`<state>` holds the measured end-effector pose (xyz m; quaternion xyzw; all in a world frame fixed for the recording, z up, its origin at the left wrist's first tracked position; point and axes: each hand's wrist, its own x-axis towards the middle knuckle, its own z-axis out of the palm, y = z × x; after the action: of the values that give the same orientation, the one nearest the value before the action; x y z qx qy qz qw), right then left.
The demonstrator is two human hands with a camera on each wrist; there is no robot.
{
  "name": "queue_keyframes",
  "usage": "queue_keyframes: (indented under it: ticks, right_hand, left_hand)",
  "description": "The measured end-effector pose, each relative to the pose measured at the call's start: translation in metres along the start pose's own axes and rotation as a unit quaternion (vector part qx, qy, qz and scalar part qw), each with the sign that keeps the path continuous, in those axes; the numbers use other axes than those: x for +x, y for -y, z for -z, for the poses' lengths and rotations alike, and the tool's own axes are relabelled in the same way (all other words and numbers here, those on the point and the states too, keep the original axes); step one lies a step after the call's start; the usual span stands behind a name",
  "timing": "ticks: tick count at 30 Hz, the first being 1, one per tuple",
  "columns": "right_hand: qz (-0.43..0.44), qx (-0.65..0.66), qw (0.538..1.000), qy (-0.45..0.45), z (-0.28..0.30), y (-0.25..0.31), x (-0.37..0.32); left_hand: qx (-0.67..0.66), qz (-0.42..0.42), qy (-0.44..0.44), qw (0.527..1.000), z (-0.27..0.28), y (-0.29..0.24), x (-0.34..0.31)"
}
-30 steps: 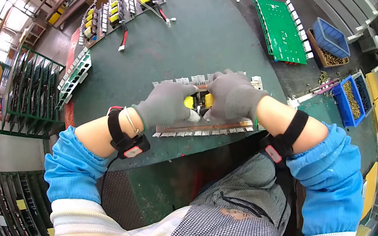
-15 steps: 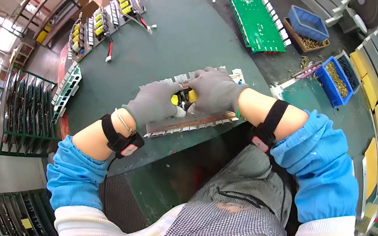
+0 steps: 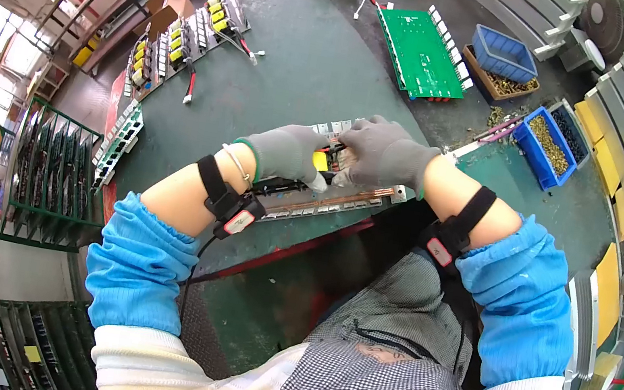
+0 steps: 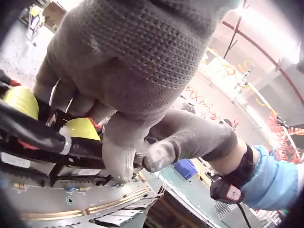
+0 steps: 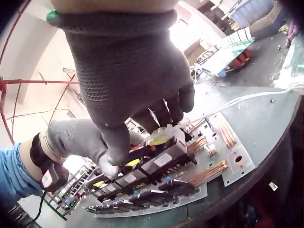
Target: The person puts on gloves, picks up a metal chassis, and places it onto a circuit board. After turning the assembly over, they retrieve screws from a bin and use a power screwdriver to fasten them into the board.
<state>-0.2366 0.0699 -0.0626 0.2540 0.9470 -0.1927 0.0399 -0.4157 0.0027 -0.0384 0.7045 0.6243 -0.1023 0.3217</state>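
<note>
A circuit board (image 3: 326, 208) with copper strips lies beneath both grey-gloved hands, carrying black parts with yellow tops (image 4: 83, 128). My left hand (image 3: 286, 154) curls over this row, its thumb against a black sleeved cable (image 4: 28, 126) along the parts. My right hand (image 3: 387, 156) bends its fingers over the row's other end, thumb down on the near side (image 5: 116, 147). Both thumbs lie close together. Beside the right fingertips, a whitish piece (image 5: 164, 134) sits at a yellow-topped part. The fingers cover much of what lies between them.
A green board (image 3: 424, 53) lies at the back right, near a blue bin (image 3: 506, 54) and a blue tray of small brass parts (image 3: 545, 150). More assembled boards (image 3: 181, 44) lie at the back left. A rack of boards (image 3: 56, 163) stands left of the table.
The black cable beside the left hand now shows in the head view. The left hand has shifted right and sits closer to the right hand; the head view has also moved.
</note>
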Motion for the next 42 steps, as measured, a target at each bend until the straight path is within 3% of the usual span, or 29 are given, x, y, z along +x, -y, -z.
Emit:
queue_keyframes:
  ticks: [3, 7, 13, 16, 19, 25, 30, 34, 38, 42]
  right_hand:
    - [-0.011, -0.002, 0.998, 0.069, -0.002, -0.001, 0.016]
    - [-0.016, 0.035, 0.998, 0.047, -0.001, 0.002, 0.016]
    - [-0.034, 0.054, 0.995, 0.071, -0.001, 0.000, 0.036]
    - [-0.079, 0.078, 0.977, 0.180, 0.014, 0.006, 0.048]
    - [-0.105, 0.114, 0.965, 0.210, 0.029, 0.014, 0.039]
    - [-0.013, 0.000, 1.000, -0.026, -0.004, 0.009, 0.006]
    - [-0.015, 0.038, 0.998, -0.045, 0.013, 0.004, -0.025]
    - [0.001, -0.039, 0.999, -0.030, 0.017, 0.018, -0.016]
    - [0.035, -0.111, 0.993, -0.020, 0.002, 0.045, 0.000]
    - [0.077, -0.134, 0.988, -0.005, -0.003, 0.065, 0.014]
  left_hand:
    - [0.002, 0.011, -0.030, 0.999, -0.007, 0.002, -0.001]
    - [0.014, 0.059, -0.075, 0.995, -0.012, -0.001, -0.003]
    - [0.078, 0.102, -0.006, 0.992, 0.002, -0.015, 0.007]
    - [0.065, 0.104, 0.007, 0.992, 0.005, -0.016, 0.007]
    - [0.054, 0.082, -0.010, 0.995, 0.002, -0.015, 0.005]
    - [-0.039, -0.013, -0.124, 0.991, -0.016, 0.008, -0.016]
    - [-0.019, 0.010, -0.147, 0.989, -0.039, 0.068, -0.089]
    - [-0.032, 0.056, -0.154, 0.986, -0.046, 0.082, -0.120]
    - [0.079, 0.019, -0.225, 0.971, -0.056, 0.081, -0.111]
    - [0.088, -0.030, -0.195, 0.976, -0.047, 0.068, -0.090]
